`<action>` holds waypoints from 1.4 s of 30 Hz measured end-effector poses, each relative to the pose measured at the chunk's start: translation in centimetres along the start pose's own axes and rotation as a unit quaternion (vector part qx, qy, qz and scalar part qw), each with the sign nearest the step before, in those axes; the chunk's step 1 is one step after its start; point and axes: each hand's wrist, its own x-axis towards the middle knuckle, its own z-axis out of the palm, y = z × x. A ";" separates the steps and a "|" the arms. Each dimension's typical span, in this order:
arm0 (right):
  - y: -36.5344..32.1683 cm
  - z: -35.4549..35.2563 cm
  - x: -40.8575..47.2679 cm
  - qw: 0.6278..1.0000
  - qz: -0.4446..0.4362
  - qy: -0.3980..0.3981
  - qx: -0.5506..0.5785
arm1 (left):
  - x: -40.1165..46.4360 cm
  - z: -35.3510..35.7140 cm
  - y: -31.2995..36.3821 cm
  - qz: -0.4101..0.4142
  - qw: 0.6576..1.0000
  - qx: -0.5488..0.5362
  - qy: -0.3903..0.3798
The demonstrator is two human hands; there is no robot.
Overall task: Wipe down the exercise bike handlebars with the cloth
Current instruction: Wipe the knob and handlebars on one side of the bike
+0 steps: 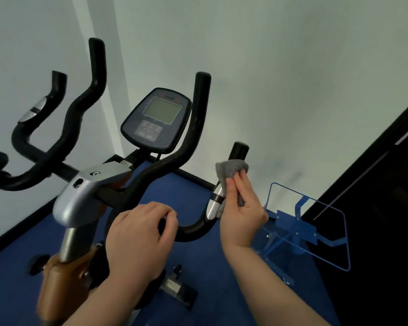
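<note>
One exercise bike, one set of black handlebars [193, 128] with four upturned ends in view: two left of the console [156, 120], two right of it. One console, grey screen above a keypad, sat between the two inner bars. Two silver grip sensors showed: one [34, 109] on the far-left bar, one [214, 202] on the bar right of the console. One silver clamp [85, 194] sat below and left of the console, topping one steel post [72, 243] with brown covers lower down.

One grey cloth [231, 170], right of and below the console. It was wrapped on the outer right bar just under the black end cap, hanging down alongside the silver sensor. Right hand [242, 212] held the cloth, thumb and fingers pressing it against the bar, palm facing the camera, fingers fairly straight but pinching the fabric.

Left hand [139, 236] sat below the console on the low curve of the same handlebar, fingers curled over the black tube, gripping it. Two bare forearms came in from the bottom edge.

One clear plastic panel with a blue bracket [309, 227] stood well right of the console, past the right hand. Blue floor [193, 191] underneath, white walls [292, 78] behind, one dark panel [386, 184] far right. One black knob [37, 263] and one base foot [177, 288] lay low, below the console.
</note>
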 end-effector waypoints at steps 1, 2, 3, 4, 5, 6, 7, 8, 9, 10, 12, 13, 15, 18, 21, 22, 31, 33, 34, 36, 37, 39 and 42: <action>0.4 -0.4 0.5 0.995 -0.083 -0.034 -0.042 | 0.0 0.0 -0.1 0.002 1.000 0.001 0.004; 0.6 -0.6 1.6 0.979 -0.169 -0.077 -0.084 | -0.1 0.1 -0.1 0.005 1.000 0.002 0.006; 0.3 -0.8 2.8 0.953 -0.247 -0.123 -0.127 | -0.1 0.1 -0.1 0.008 1.000 0.000 0.006; -0.2 -0.9 4.0 0.924 -0.303 -0.166 -0.162 | -0.2 0.0 -0.1 0.010 1.000 -0.003 0.009; -0.8 -1.0 5.0 0.899 -0.334 -0.211 -0.189 | -0.2 0.0 -0.2 0.011 1.000 -0.008 0.015; -1.4 -1.3 5.8 0.878 -0.345 -0.257 -0.211 | -0.4 -0.1 -0.3 0.015 1.000 -0.013 0.023; -2.0 -1.8 6.1 0.860 -0.343 -0.299 -0.231 | -0.6 -0.2 -0.5 0.025 0.999 -0.011 0.030; -2.6 -2.4 6.3 0.846 -0.329 -0.339 -0.247 | -0.9 -0.2 -0.7 0.040 0.998 0.001 0.040; -3.1 -2.7 6.0 0.834 -0.309 -0.377 -0.260 | -1.4 -0.4 -1.2 0.055 0.997 0.027 0.050; -3.7 -2.9 5.5 0.815 -0.290 -0.418 -0.276 | -1.9 -0.5 -1.7 0.062 0.994 0.062 0.059; -5.0 -2.6 2.8 0.752 -0.265 -0.500 -0.338 | -3.1 -0.6 -2.9 0.042 0.990 0.116 0.067; -5.2 -2.3 1.2 0.730 -0.263 -0.520 -0.357 | -3.7 -0.5 -3.4 0.021 0.989 0.126 0.070; -5.7 -2.0 -0.4 0.726 -0.262 -0.518 -0.369 | -4.6 -0.4 -3.9 -0.019 0.989 0.117 0.086; -5.9 -2.8 1.6 0.702 -0.260 -0.580 -0.322 | -5.1 -0.2 -4.1 -0.048 0.989 0.076 0.115; -5.6 -3.1 3.3 0.626 -0.318 -0.651 -0.289 | -5.3 -0.1 -4.2 -0.064 0.989 0.032 0.133; -5.5 -3.0 2.9 0.622 -0.334 -0.641 -0.302 | -5.3 -0.1 -4.3 -0.069 0.988 0.021 0.136; -6.8 5.5 -2.3 0.735 -0.250 -0.540 -0.325 | -5.2 0.6 -4.4 -0.083 0.979 -0.039 0.184; -6.3 5.3 -2.0 0.751 -0.209 -0.547 -0.304 | -5.2 0.6 -4.5 -0.093 0.977 -0.044 0.185; -5.8 4.6 -1.7 0.753 -0.196 -0.554 -0.297 | -5.3 0.6 -4.5 -0.099 0.977 -0.046 0.185; -5.0 3.8 -1.4 0.751 -0.188 -0.558 -0.299 | -5.4 0.6 -4.5 -0.110 0.974 -0.050 0.192; -4.9 4.1 -1.4 0.752 -0.187 -0.557 -0.300 | -5.3 0.6 -4.4 -0.115 0.972 -0.051 0.196; -5.2 5.4 -1.8 0.753 -0.177 -0.562 -0.294 | -5.3 0.6 -4.4 -0.120 0.971 -0.050 0.199; -5.4 6.4 -2.3 0.754 -0.167 -0.573 -0.275 | -5.4 0.6 -4.2 -0.121 0.970 -0.054 0.205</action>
